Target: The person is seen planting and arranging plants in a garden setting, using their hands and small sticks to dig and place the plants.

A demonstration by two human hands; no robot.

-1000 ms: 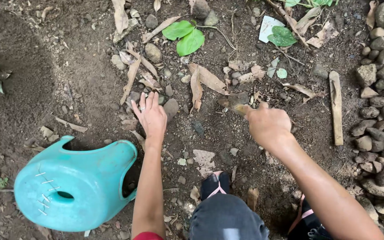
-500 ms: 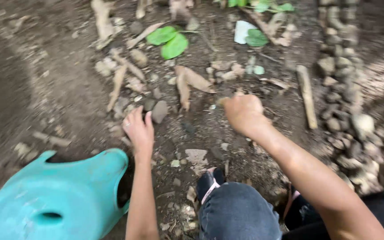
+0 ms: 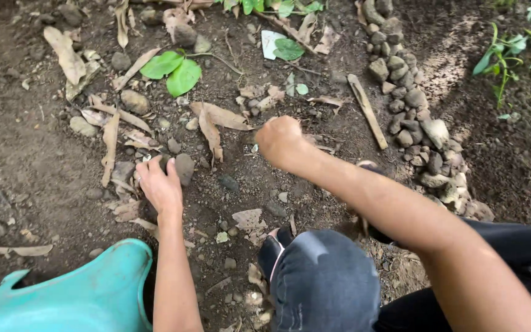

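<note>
Bare soil (image 3: 26, 166) w/ dry leaves (image 3: 216, 117), stone row (image 3: 413, 117).

- Ground (image 3: 26, 172): bare dark soil, scattered with small pebbles.
- Dry leaves (image 3: 216, 117): brown, lying flat at centre.
- Green leaves (image 3: 173, 69): paired, upper left.
- Stick (image 3: 367, 110): beside the stone row (image 3: 416, 117).
- Teal plastic container (image 3: 75, 295): lower left.

Two bare forearms, no sleeves, watch or rings visible, ending in a left hand (image 3: 160, 187) at centre left and a right hand (image 3: 281, 141) at centre. Dark blue denim trousers (image 3: 324, 283) at bottom centre, black fabric (image 3: 517, 246) at lower right, dark sandal (image 3: 271, 249) with pale strap.
</note>
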